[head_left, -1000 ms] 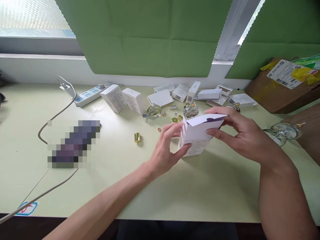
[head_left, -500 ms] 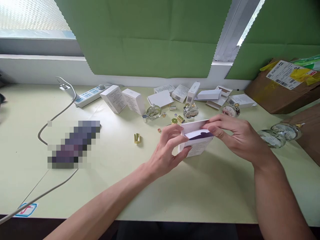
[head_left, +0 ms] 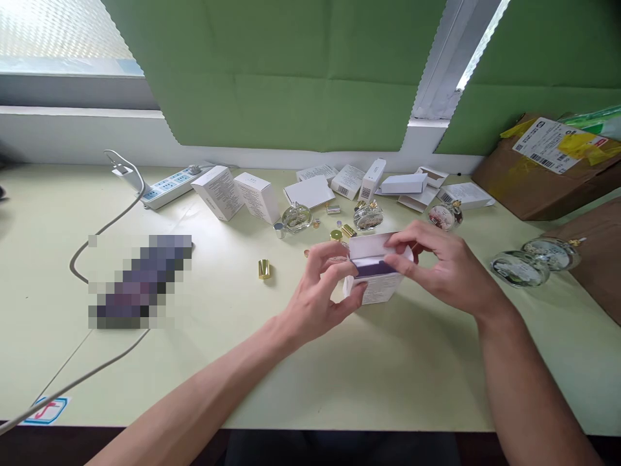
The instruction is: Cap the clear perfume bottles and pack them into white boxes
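A small white carton [head_left: 376, 285] with a purple inside stands on the pale green table [head_left: 291, 362] in front of me. My left hand [head_left: 320, 291] grips its left side with thumb and fingers. My right hand [head_left: 436, 265] pinches the raised top flap [head_left: 369, 244] from the right. Behind the carton lie round glass bottles [head_left: 297, 217] and gold caps [head_left: 264, 268].
Several white cartons [head_left: 218, 191] and flat box pieces lie along the back of the table. A power strip [head_left: 169, 184] with a cable sits at the back left. Two glass bottles [head_left: 521, 268] lie at the right, beside brown cardboard boxes [head_left: 543, 175]. A blurred dark object [head_left: 140, 281] lies at the left.
The carton has come down lower and closer to me. My right hand has moved left along the flap, bending it over the purple opening.
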A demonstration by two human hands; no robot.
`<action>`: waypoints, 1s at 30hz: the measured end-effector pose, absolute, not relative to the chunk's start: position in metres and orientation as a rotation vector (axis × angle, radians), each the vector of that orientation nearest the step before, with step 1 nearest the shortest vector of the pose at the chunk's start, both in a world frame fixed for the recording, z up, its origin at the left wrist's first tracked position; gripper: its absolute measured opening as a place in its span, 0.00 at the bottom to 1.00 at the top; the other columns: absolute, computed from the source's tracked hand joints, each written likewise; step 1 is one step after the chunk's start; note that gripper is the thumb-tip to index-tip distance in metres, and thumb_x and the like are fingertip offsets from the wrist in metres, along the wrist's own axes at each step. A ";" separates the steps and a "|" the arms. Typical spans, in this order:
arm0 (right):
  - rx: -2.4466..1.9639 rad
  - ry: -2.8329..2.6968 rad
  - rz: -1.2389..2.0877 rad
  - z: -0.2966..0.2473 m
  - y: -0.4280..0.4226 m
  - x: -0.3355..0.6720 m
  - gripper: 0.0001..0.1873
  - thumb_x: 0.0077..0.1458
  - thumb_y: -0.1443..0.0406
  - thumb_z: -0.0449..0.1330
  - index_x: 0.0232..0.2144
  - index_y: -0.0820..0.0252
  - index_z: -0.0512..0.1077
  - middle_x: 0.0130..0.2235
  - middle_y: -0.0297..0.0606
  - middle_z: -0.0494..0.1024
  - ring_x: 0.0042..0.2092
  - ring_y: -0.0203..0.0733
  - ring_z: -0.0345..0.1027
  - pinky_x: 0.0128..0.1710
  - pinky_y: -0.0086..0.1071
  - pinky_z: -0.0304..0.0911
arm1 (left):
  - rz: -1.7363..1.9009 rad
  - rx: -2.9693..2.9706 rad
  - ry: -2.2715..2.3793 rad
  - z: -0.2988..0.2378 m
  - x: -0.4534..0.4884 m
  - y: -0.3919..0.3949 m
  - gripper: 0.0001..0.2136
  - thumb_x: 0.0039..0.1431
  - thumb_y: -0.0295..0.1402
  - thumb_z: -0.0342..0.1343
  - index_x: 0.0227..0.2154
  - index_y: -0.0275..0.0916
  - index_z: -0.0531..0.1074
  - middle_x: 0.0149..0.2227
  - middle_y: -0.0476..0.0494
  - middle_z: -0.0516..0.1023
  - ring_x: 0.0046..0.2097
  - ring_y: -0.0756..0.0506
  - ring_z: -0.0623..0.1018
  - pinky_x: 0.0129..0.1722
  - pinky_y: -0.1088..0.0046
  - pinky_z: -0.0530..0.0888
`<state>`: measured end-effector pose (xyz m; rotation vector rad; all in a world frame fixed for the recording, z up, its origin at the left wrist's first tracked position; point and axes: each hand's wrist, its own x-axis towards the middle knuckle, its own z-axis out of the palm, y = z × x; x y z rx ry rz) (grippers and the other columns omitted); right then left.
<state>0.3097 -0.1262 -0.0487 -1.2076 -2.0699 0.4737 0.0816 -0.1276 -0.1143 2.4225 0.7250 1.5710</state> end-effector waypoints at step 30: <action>-1.196 -2.429 1.077 -0.048 -0.046 0.270 0.32 0.49 0.53 0.67 0.57 0.46 0.70 0.58 0.38 0.73 0.54 0.49 0.70 0.45 0.37 0.70 | 1.531 2.603 0.640 -0.109 0.080 -0.134 0.12 0.56 0.22 0.57 0.42 0.38 0.68 0.44 0.40 0.65 0.50 0.42 0.73 0.49 0.56 0.78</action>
